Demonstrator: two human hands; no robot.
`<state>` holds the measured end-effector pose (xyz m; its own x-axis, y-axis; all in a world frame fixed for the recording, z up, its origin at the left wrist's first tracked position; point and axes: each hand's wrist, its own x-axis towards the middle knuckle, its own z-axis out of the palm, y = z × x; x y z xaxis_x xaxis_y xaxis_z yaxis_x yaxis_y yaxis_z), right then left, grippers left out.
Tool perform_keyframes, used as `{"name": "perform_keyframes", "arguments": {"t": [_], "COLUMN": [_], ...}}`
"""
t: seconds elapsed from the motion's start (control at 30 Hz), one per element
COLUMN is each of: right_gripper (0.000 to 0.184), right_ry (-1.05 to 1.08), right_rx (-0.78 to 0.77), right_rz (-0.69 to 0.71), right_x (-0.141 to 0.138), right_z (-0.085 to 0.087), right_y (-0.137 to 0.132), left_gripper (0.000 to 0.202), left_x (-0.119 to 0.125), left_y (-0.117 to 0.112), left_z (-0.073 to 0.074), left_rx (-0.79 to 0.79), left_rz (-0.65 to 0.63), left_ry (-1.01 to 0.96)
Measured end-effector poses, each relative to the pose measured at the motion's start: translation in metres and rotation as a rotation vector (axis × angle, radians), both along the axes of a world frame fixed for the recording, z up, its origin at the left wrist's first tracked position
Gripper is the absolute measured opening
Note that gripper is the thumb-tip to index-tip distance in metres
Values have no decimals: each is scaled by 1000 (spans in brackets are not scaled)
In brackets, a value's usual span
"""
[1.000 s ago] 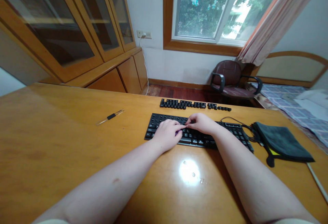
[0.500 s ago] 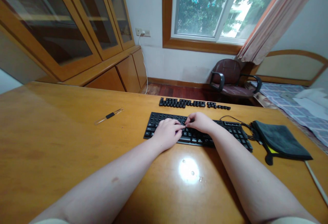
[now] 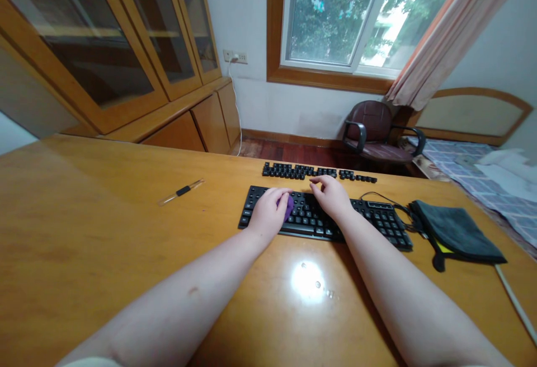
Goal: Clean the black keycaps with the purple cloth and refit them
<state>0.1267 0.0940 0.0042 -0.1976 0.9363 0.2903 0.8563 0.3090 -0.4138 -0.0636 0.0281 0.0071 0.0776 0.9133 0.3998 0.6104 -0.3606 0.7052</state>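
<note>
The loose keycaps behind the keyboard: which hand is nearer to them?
Right. The right hand is close in front of the keycaps; the left hand is farther, over the left part of the keyboard.

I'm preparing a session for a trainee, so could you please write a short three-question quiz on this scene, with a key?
1. What colour is the thing at the left hand: a) yellow, b) purple, c) white?
2. True or false: the loose keycaps lie on the far side of the keyboard.
3. Fill in: the dark grey fabric item lies to the ____ of the keyboard, as the person sees it.

Key: 1. b; 2. true; 3. right.
</note>
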Motion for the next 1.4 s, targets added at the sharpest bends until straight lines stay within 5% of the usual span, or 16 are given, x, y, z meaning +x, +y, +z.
{"name": "perform_keyframes", "arguments": {"t": [0.23,0.4,0.67,0.83,1.1,1.4], "right_gripper": [41,32,20,21,19,13], "right_ry": [-218,-254,-232,-141,489,661], "right_rx": [-126,-165,-152,-99,132,204], "right_rz": [-25,-18,-93,-96,23,186], "right_x": [-17,-25,-18,-17,-28,-28], "right_z": [5,3,0,7,-3,-3], "right_y": [33,48,46,18,-72,-75], "left_gripper": [33,47,42,32,14,9], "left_x": [2,3,5,8,7,3], "left_y": [1,1,-2,-6,-5,-4], "left_z": [-5,-10,-6,-5,-3,7], "left_rx": [-18,-58,-75,-69,-32,-33], "left_rz": [-12,-30,-79,-47,10,47], "left_ry": [14,102,268,375,168,-113]}}
